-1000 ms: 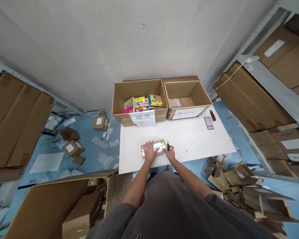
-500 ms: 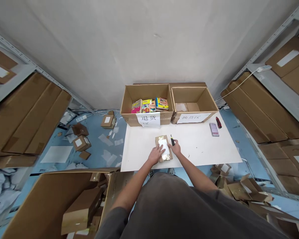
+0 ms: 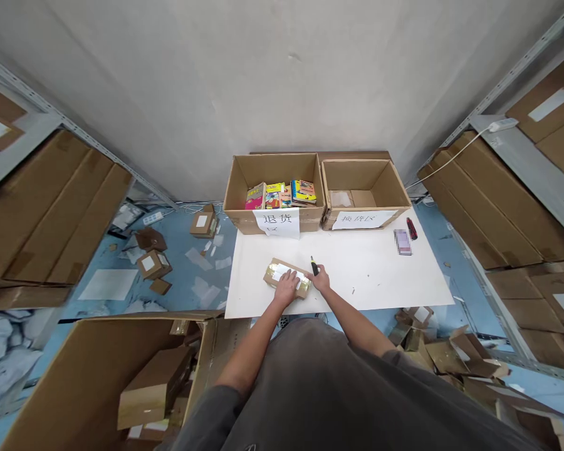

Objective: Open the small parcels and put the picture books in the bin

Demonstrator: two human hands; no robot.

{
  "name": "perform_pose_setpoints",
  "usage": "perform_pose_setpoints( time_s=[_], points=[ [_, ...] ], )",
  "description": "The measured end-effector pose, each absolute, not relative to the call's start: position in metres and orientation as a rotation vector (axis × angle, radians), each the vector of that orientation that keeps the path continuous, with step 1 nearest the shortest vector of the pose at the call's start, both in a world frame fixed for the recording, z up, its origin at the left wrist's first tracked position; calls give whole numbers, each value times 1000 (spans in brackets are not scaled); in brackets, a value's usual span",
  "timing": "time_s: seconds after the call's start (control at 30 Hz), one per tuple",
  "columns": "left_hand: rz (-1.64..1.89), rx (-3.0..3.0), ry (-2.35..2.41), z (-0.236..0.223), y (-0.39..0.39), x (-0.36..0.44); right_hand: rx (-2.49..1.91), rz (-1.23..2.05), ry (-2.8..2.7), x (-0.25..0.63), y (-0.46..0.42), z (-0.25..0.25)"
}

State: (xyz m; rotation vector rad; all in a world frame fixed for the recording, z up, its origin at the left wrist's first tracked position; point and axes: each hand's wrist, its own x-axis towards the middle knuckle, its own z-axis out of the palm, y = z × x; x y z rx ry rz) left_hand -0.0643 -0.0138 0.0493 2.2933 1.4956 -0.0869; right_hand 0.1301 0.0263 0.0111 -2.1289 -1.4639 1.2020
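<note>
A small cardboard box point(image 3: 272, 273) with a white label and shiny tape lies slantwise near the front edge of the white table point(image 3: 254, 304). My left hand point(image 3: 286, 288) rests over its top and near side, its fingers across the label, holding the box against the table. Closed around a black-and-yellow utility knife point(image 3: 314, 267), my right hand point(image 3: 320, 280) is at the box's right end. The knife points away from me, toward the back of the table. My right fingertips are close to the taped end; whether they touch it I cannot tell.
Behind stand two open cartons: the left carton point(image 3: 305, 220) holds several colourful books point(image 3: 275, 195), the right carton point(image 3: 329, 220) a pale sheet. A red-and-black cutter point(image 3: 412, 228) lies at right beside a pixelated purple item point(image 3: 403, 242). A big carton point(image 3: 75, 376) of boxes stands front left.
The small box has turned from upright to slantwise and shifted left. Both hands have moved a little left with it, the right still holding the knife.
</note>
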Motion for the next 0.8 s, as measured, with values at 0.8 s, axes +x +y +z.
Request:
perform_pose_setpoints(
  time_s=[0.8],
  points=[
    [-124,1988,1737,39,-10,-57,-1937,1538,-1927,167,-41,26]
  ],
)
